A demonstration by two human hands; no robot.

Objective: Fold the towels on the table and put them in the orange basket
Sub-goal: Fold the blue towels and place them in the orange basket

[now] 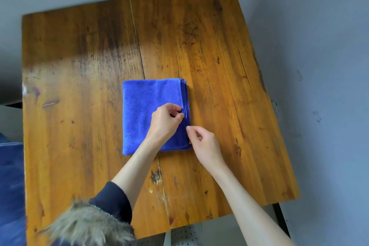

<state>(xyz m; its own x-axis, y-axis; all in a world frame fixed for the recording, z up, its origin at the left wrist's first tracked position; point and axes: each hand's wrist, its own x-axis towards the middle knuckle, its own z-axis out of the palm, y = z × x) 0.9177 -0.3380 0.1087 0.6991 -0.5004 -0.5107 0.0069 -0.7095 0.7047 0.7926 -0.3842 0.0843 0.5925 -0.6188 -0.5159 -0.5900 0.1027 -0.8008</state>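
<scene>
1. Your blue microfibre towel (148, 110) lies folded into a thick rectangle near the middle of the wooden tabletop (79, 66), with its stacked layered edges along the right side and a smooth fold along the left.
2. Your left hand (164, 121) reaches across the towel from the near side. Its thumb and curled fingers pinch at the layered right edge, so this grip is grasping the towel.
3. Your right hand (204, 144) sits just beside the towel's near right corner. Its fingers are curled and the fingertips meet the towel's right edge at the lower part. It looks like a light pinch on that edge, though how much cloth is caught between the fingers is hard to tell.
4. The two hands are close together along the same right edge, the left one farther from you, the right one nearer.
5. Your left forearm crosses the towel's near edge; a dark sleeve (111, 199) with a fur trim (89, 223) shows at the bottom left.
6. Blue fabric (11, 185) fills the lower left border, beside the tabletop's left edge; you cannot tell from here what it is.
7. A perforated pale surface (183, 235) shows below the tabletop's near edge.
</scene>
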